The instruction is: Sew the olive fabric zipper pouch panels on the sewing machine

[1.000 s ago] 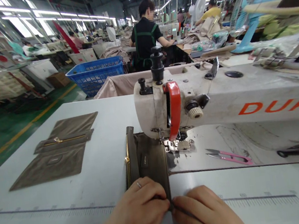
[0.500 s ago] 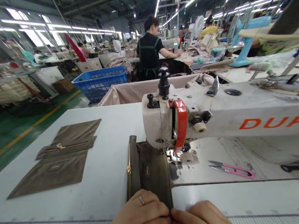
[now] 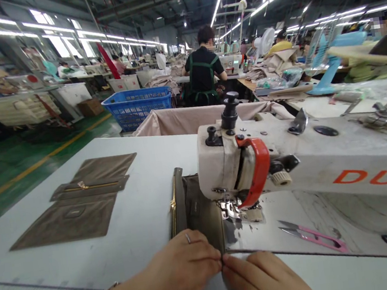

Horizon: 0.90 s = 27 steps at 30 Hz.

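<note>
A folded olive-brown fabric piece with a gold zipper (image 3: 197, 211) lies under the head of a white sewing machine (image 3: 239, 167), its right edge by the presser foot (image 3: 231, 209). My left hand (image 3: 182, 272), with a ring and a wrist bangle, lies curled on the near end of the piece and pinches its edge. My right hand (image 3: 264, 278) meets it fingertip to fingertip, pinching the same edge.
A second olive zippered panel (image 3: 76, 201) lies flat at the left of the table. Pink thread snips (image 3: 310, 234) rest on the machine bed at the right. Behind stand a fabric-lined bin (image 3: 183, 118), a blue crate (image 3: 138, 105) and a person in black at another station (image 3: 203, 72).
The view has shifted, so the machine sits further right and higher in frame. Both hands stay pinched on the near edge of the fabric piece, which seems to reach further under the machine.
</note>
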Available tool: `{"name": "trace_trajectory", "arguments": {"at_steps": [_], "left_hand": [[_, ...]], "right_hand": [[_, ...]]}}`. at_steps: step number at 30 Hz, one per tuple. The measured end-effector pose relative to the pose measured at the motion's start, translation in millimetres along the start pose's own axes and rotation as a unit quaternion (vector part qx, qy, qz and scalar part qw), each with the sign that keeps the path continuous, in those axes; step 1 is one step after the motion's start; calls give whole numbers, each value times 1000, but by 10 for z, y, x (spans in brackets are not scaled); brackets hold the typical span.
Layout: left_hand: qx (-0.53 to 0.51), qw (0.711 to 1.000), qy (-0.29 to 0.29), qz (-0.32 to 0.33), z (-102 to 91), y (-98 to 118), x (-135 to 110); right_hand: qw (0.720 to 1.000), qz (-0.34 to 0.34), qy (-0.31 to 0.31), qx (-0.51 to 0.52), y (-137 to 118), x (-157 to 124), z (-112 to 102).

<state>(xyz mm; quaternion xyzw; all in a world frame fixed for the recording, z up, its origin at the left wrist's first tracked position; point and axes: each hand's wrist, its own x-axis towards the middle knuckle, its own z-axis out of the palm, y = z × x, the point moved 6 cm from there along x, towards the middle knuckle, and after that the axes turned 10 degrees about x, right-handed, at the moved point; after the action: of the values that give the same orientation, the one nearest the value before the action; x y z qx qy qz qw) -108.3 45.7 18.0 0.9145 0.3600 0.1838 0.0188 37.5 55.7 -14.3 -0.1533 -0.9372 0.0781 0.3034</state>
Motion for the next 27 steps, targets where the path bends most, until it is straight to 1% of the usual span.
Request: {"name": "trace_trajectory", "arguments": {"at_steps": [3,6,12,15,18,21,23,27], "left_hand": [[8,1000,-7,-1,43,-94,24],[31,999,-9,12,76,-160,55],[58,998,-23,2,131,-345,130],[61,998,0,5,137,-443,169],[58,998,23,-1,121,-528,222],[52,998,22,-23,93,-604,291],[54,998,19,-35,65,-646,335],[63,996,8,-58,37,-726,387]], "right_hand": [[1000,5,8,19,70,76,-33],[998,29,-2,48,135,161,-65],[989,82,-82,87,246,286,-102],[988,99,-76,93,299,332,-135],[985,131,-76,86,380,340,-115],[978,164,-97,86,462,330,-55],[975,182,-99,83,507,334,-28],[975,198,-70,74,539,357,-13]]}}
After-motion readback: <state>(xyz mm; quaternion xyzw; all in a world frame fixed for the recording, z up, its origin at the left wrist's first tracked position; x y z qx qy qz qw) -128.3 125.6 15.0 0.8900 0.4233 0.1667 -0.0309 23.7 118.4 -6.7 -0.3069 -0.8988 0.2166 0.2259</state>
